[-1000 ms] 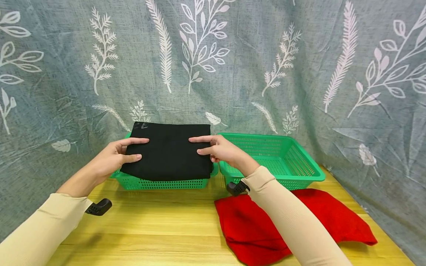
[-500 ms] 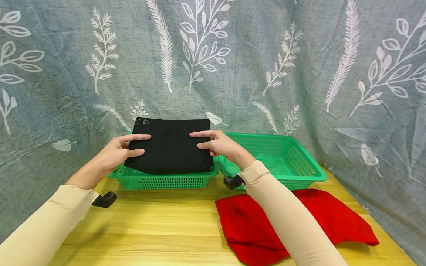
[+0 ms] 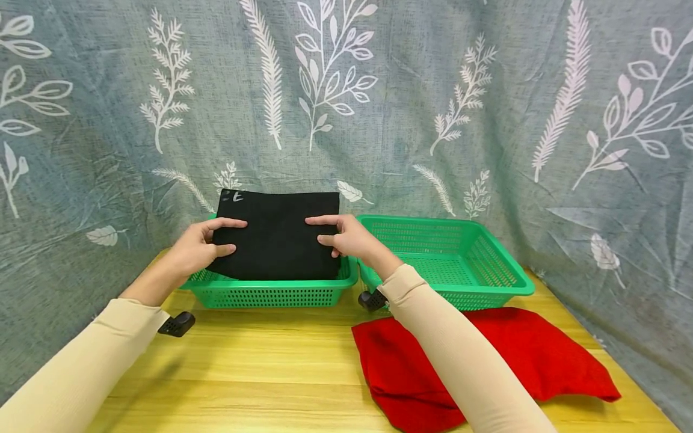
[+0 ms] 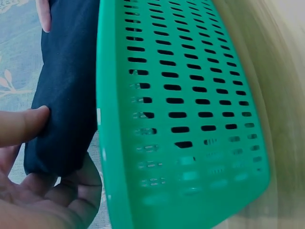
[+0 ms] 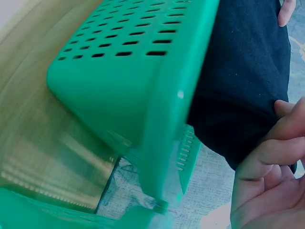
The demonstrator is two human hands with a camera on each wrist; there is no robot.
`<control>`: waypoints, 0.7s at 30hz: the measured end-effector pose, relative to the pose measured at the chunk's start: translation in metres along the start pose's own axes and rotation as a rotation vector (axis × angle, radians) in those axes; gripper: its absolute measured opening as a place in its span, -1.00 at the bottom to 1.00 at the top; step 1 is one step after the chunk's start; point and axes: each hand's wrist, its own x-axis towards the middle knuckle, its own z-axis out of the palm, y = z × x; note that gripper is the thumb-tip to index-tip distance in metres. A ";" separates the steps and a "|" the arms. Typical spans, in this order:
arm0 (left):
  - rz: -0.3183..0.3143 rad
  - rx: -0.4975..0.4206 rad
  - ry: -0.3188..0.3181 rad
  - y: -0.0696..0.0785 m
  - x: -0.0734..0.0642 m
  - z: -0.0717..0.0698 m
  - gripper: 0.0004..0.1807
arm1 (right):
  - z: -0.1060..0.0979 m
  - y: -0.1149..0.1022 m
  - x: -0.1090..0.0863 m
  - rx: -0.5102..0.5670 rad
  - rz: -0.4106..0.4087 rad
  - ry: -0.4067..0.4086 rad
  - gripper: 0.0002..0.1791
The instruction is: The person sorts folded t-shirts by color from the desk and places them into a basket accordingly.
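Observation:
A folded black cloth (image 3: pixel 276 246) with pale marks at its far left corner sits in the mouth of the left green basket (image 3: pixel 265 296). My left hand (image 3: pixel 189 249) grips its left side, thumb and index finger on top and the other fingers curled underneath, as the left wrist view shows. The right side is gripped by my right hand (image 3: pixel 354 240) in the same way. In the right wrist view the black cloth (image 5: pixel 243 81) hangs just past the basket rim (image 5: pixel 178 95). The floor of the left basket is mostly hidden under the cloth.
A second green basket (image 3: pixel 503 264) stands directly to the right, its side against the first. Red cloth (image 3: pixel 400 373) lies crumpled on the wooden table (image 3: pixel 260 367) in front of it, partly under my right forearm. A patterned curtain (image 3: pixel 379 120) hangs behind the baskets.
Both hands have carried the black cloth back and down into the left basket; its near edge, earlier over the front rim, is now behind it. The red cloth stays put.

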 end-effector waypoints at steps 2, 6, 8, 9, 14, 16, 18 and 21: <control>-0.010 0.005 -0.005 -0.001 0.000 0.000 -0.41 | 0.003 0.002 0.000 -0.007 0.003 -0.007 -0.48; -0.029 0.003 -0.022 -0.004 -0.001 0.001 -0.38 | 0.006 0.005 0.001 -0.013 0.023 -0.014 -0.46; -0.043 0.003 -0.029 -0.005 -0.001 0.001 -0.36 | 0.007 0.007 0.001 -0.013 0.053 0.000 -0.44; -0.049 0.003 -0.030 -0.006 -0.001 0.000 -0.35 | 0.006 0.008 0.001 -0.012 0.074 0.012 -0.44; -0.056 0.012 -0.020 -0.007 -0.002 -0.002 -0.33 | 0.003 0.013 -0.001 0.009 0.148 0.069 -0.46; -0.043 0.015 -0.021 -0.007 -0.002 -0.001 -0.34 | 0.002 0.014 -0.002 0.010 0.147 0.068 -0.47; -0.029 0.019 -0.025 -0.007 -0.002 0.000 -0.35 | 0.000 0.014 -0.004 0.008 0.137 0.057 -0.49; -0.012 0.028 -0.033 -0.005 -0.002 0.003 -0.37 | -0.003 0.015 -0.006 0.007 0.126 0.044 -0.50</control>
